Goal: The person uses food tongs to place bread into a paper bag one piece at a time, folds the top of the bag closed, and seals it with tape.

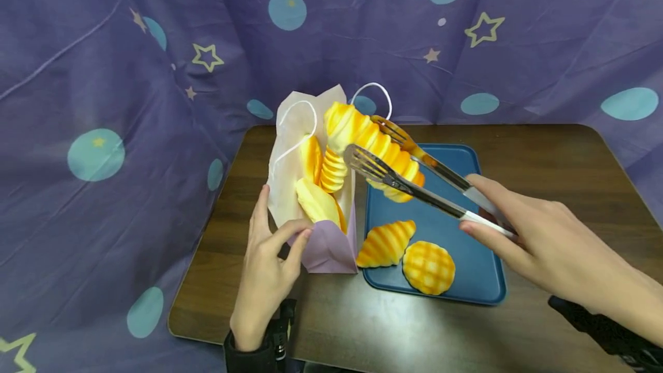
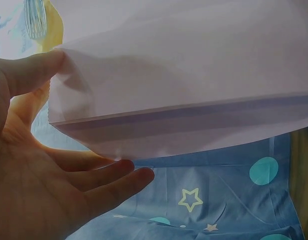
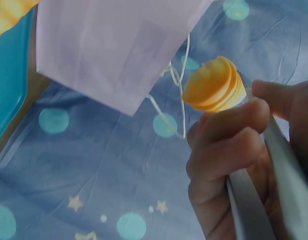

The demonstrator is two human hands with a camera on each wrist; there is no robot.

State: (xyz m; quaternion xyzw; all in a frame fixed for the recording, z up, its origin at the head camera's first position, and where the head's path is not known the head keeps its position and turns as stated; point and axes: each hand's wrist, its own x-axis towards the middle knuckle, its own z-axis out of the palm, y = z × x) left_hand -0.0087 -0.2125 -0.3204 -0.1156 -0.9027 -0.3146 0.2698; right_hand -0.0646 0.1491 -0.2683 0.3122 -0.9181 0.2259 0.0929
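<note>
In the head view my right hand (image 1: 544,235) grips a pair of metal tongs (image 1: 435,197) by their white handles. Between the tong heads is a long ridged bread roll (image 1: 380,145), held up at the right side of the open mouth of a lilac paper bag (image 1: 328,249). My left hand (image 1: 271,261) pinches the near rim of the bag between thumb and index finger, its other fingers along the bag's left side. Inside the bag are several breads, among them a pale yellow one (image 1: 317,201) and a small ridged one (image 1: 333,170). In the right wrist view the roll's end (image 3: 213,85) shows beyond my fingers.
Right of the bag lies a blue tray (image 1: 466,258) on the wooden table (image 1: 559,160). A croissant (image 1: 385,243) and a round crosshatched bun (image 1: 429,267) rest toward its near left corner. White cord handles (image 1: 380,88) stand up from the bag. A purple patterned cloth (image 1: 362,27) hangs behind.
</note>
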